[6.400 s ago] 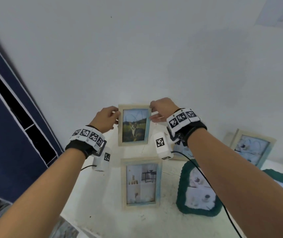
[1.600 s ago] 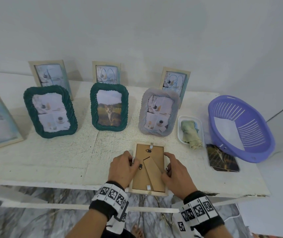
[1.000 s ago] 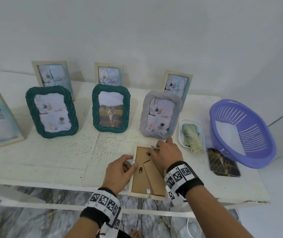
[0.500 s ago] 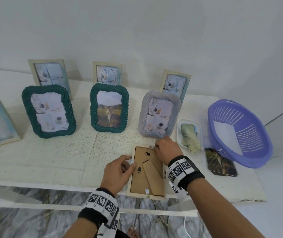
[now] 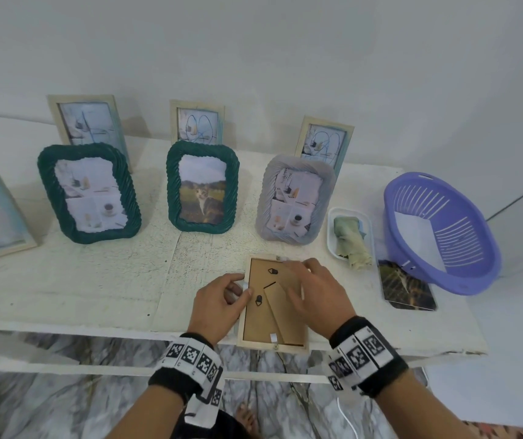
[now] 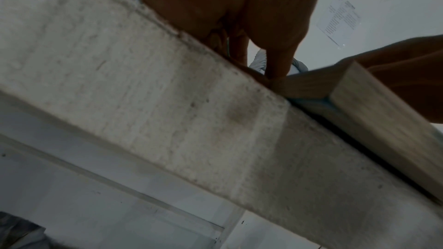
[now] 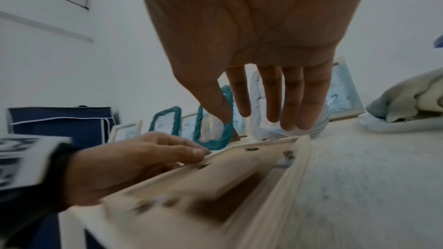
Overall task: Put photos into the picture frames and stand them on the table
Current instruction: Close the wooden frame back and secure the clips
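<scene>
White tabletop [image 5: 101,280] carries a face-down wooden frame [image 5: 272,327] at its near edge, left hand [image 5: 219,304] pinching its left rail, right hand [image 5: 317,296] hovering released above; no legible writing.

Pale wood frame [image 5: 272,346], matt brown fibreboard back; rough white-painted table [image 5: 95,280]; glossy purple plastic basket [image 5: 475,274].

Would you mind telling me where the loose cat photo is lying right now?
In the head view the loose cat photo lies flat at the table's right front, against the purple basket, just in front of the white tray of cloths.
</scene>
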`<state>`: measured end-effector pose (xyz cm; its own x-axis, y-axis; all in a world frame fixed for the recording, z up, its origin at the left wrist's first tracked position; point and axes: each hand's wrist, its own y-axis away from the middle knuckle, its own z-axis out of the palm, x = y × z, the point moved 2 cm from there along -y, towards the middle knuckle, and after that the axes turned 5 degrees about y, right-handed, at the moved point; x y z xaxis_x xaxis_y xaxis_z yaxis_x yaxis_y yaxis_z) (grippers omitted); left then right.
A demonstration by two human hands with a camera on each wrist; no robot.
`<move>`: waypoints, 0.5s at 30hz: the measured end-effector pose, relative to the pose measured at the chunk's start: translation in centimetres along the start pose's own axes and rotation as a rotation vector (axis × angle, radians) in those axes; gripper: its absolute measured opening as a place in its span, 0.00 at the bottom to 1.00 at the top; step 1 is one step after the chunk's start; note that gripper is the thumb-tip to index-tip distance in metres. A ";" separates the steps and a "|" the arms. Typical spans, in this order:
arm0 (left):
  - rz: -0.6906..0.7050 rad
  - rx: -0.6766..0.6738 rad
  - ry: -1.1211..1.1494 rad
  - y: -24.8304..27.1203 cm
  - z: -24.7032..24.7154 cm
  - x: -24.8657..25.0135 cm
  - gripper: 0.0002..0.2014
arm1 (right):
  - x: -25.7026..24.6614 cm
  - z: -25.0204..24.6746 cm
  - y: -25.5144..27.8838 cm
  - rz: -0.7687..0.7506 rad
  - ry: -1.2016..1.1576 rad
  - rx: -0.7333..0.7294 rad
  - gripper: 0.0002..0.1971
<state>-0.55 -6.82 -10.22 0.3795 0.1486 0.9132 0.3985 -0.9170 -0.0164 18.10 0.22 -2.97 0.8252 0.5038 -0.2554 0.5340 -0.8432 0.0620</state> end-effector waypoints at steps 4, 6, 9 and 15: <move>-0.001 -0.003 -0.008 0.0 -0.1 0.1 0.13 | -1.8 1.1 4.3 -0.114 -0.013 0.060 0.10; 0.003 -0.003 -0.010 0.0 -0.1 0.2 0.13 | -2.4 2.1 6.0 -0.141 0.019 0.087 0.08; 0.006 -0.005 -0.012 0.0 -0.1 0.3 0.13 | -2.9 3.8 7.5 -0.106 0.125 0.098 0.14; 0.004 -0.010 -0.017 0.1 -0.1 0.3 0.12 | -3.6 5.3 7.7 0.006 0.200 0.137 0.12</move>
<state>-0.53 -6.91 -9.92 0.3950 0.1515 0.9061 0.3890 -0.9211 -0.0155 18.22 -9.08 -6.70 0.8558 0.5140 -0.0582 0.5099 -0.8572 -0.0721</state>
